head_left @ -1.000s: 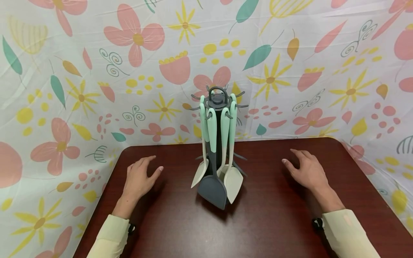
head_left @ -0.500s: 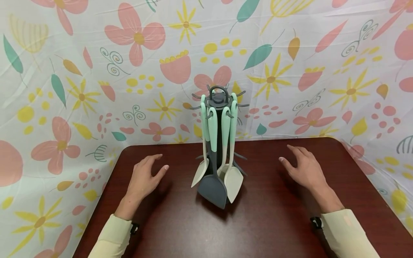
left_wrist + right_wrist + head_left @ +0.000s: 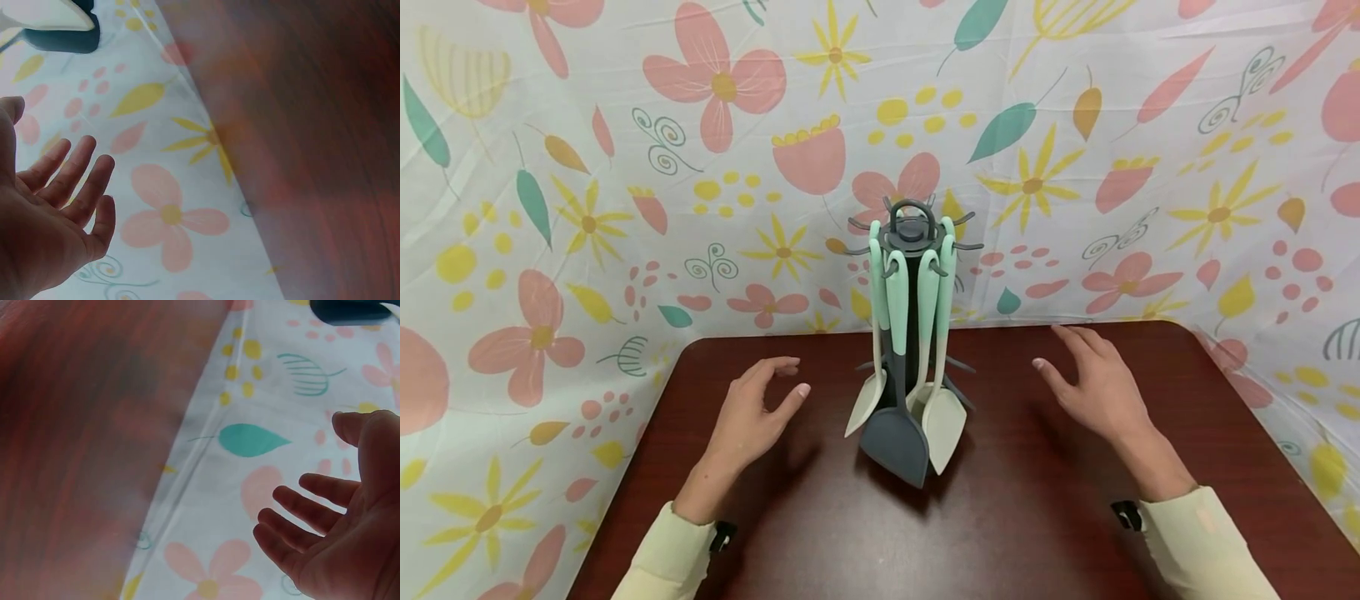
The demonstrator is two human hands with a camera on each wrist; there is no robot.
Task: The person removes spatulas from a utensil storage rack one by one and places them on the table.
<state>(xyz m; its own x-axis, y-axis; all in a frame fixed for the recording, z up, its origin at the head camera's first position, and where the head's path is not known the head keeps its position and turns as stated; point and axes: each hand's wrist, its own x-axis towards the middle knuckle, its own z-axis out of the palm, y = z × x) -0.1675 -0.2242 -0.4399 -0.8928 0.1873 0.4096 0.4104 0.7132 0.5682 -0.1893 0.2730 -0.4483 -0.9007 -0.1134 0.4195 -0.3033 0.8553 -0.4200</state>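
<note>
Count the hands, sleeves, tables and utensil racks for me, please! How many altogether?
Hands: 2, a left hand and a right hand
Sleeves: 2, left sleeve and right sleeve
Tables: 1 dark red-brown table
Utensil racks: 1 utensil rack
Total: 6

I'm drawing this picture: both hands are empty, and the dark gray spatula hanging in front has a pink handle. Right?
Not pink: the dark gray spatula has a mint green handle, as the head view shows. The left hand and right hand are empty.
</note>
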